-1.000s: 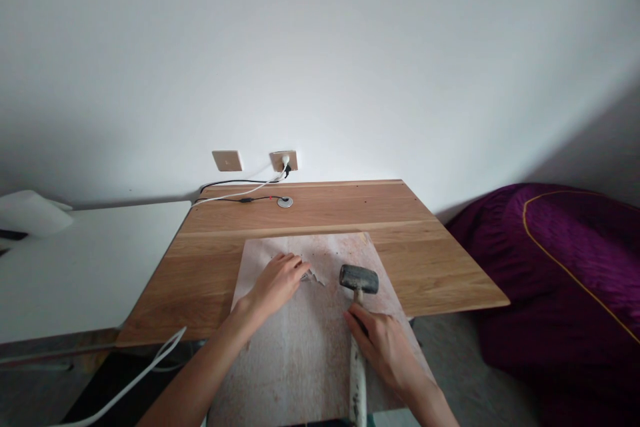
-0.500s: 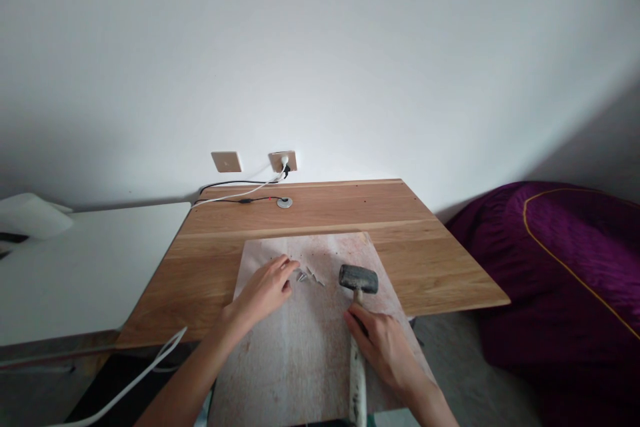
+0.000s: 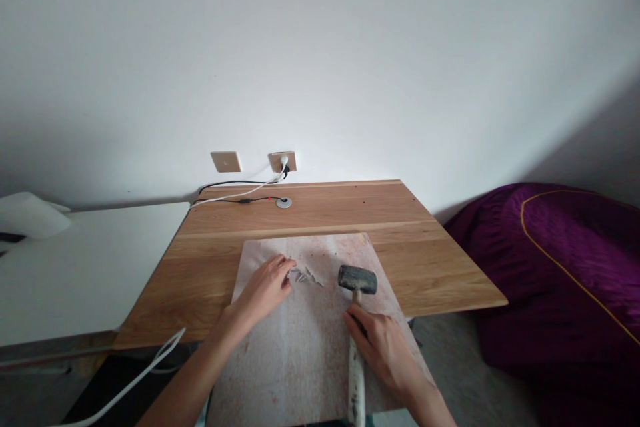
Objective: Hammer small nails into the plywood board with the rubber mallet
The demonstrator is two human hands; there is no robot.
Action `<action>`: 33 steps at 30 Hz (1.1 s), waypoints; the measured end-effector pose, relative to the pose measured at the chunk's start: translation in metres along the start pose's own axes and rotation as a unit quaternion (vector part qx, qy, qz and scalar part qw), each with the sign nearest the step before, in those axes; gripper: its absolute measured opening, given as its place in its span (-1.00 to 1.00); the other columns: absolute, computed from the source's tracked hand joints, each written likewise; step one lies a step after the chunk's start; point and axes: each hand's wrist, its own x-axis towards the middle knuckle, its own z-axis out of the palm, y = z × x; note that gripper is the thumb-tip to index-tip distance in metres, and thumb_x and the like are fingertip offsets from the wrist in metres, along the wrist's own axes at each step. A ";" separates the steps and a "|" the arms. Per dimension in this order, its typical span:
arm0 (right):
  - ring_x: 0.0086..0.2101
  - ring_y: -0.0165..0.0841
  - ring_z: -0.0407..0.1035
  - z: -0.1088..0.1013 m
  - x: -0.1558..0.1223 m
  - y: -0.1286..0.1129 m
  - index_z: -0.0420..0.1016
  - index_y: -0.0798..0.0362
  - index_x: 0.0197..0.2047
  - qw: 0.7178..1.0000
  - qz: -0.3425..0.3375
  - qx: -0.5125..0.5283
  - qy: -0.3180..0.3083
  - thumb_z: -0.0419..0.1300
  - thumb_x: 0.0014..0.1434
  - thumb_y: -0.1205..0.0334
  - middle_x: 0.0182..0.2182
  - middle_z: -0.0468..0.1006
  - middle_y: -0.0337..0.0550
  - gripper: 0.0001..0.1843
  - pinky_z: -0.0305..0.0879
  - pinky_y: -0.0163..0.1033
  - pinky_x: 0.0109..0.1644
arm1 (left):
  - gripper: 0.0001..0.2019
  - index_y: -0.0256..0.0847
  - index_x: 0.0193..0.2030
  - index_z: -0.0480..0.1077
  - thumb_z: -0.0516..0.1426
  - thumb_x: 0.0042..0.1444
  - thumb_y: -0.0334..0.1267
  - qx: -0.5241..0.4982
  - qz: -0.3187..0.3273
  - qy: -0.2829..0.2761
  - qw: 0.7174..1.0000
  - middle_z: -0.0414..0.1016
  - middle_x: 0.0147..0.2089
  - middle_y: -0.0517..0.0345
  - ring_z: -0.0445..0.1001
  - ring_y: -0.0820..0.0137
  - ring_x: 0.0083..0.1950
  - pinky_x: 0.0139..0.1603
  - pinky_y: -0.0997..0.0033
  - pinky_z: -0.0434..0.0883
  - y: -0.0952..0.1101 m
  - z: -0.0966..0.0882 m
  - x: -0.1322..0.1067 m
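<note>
My right hand [image 3: 377, 341] is wrapped round the pale, scuffed handle of a rubber mallet [image 3: 357, 279], just below its black head. The mallet lies low over the right side of a worn, whitish board [image 3: 295, 360], its head toward the far end. On the board's left side, my left hand [image 3: 267, 285] has its fingertips pinched together. A bit of shiny metal shows between them, too small to identify. Right beside those fingertips several small, slim metal pieces [image 3: 309, 277] lie in a loose cluster on the board.
The board rests on a wooden tabletop [image 3: 430, 260] against a white wall. Cables run from a wall socket [image 3: 283, 161] across its back left, past a cable grommet [image 3: 284, 203]. A white table [image 3: 115, 240] adjoins at left; a purple cloth-covered form [image 3: 550, 267] bulges at right.
My left fingers have drawn slightly back and closed, with shiny metal now showing between them. The right hand and mallet stay essentially where they were.
</note>
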 end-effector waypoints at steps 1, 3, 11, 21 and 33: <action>-0.31 -0.22 0.62 0.001 0.000 0.001 0.53 -0.02 -0.23 1.000 0.002 0.002 -0.003 -0.12 0.53 0.04 -0.35 0.69 -0.09 -0.54 0.15 -0.25 -0.30 | -0.60 -0.16 0.01 0.47 0.07 0.10 -0.59 0.004 -0.004 -0.004 1.000 0.53 -0.06 0.05 0.53 0.22 -0.01 0.05 0.26 0.48 0.001 0.000 0.000; -0.31 -0.22 0.62 0.003 0.001 0.003 0.55 -0.02 -0.21 1.000 0.004 0.007 -0.004 -0.11 0.52 0.03 -0.34 0.70 -0.08 -0.54 0.16 -0.25 -0.31 | -0.62 -0.16 -0.01 0.48 0.06 0.11 -0.60 0.013 -0.007 -0.013 1.000 0.54 -0.08 0.05 0.54 0.23 -0.02 0.03 0.28 0.48 0.002 0.000 0.000; -0.33 -0.24 0.58 -0.008 -0.001 -0.003 0.57 0.00 -0.18 0.998 0.022 0.061 -0.014 -0.06 0.48 0.01 -0.38 0.67 -0.12 -0.57 0.22 -0.27 -0.29 | -0.72 -0.18 -0.16 0.55 0.11 0.14 -0.59 0.008 0.009 -0.028 1.000 0.55 -0.13 0.06 0.55 0.23 -0.03 0.03 0.29 0.46 0.007 0.002 0.005; -0.62 -0.39 0.39 -0.013 -0.022 0.030 0.37 -0.03 -0.06 0.966 0.094 0.240 0.024 -0.01 0.40 -0.14 -0.56 0.42 -0.39 -0.63 0.30 -0.32 -0.47 | -0.75 -0.19 -0.23 0.51 0.12 0.14 -0.61 0.010 0.074 0.007 0.997 0.51 -0.17 0.10 0.52 0.30 -0.12 -0.07 0.37 0.44 0.014 0.012 0.017; -0.75 -0.40 0.29 -0.009 -0.011 0.039 0.29 0.01 0.07 0.917 0.204 0.338 0.048 0.06 0.23 -0.38 -0.64 0.38 -0.46 -0.35 0.19 -0.35 -0.69 | -0.93 -0.21 -0.23 0.53 0.24 0.18 -0.44 -0.306 0.093 0.057 0.946 0.63 -0.28 0.17 0.56 0.40 -0.26 -0.16 0.47 0.44 0.037 0.040 0.090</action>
